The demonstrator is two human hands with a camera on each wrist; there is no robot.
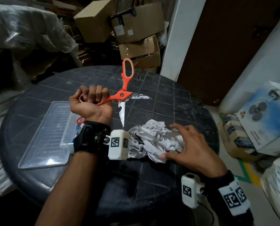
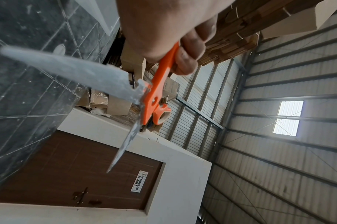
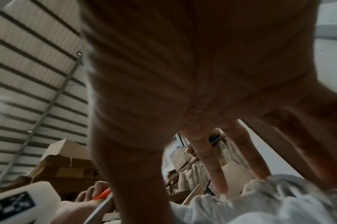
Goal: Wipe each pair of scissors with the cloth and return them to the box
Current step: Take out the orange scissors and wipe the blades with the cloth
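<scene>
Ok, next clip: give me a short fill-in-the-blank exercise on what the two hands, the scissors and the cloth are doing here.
1. The left hand grips one handle of the orange scissors, whose blades are spread ____.
2. The right hand rests with spread fingers on the crumpled grey ____.
3. The clear plastic box lies on the dark round table, to the ____ of the left hand.

Missing words: open; cloth; left
</scene>
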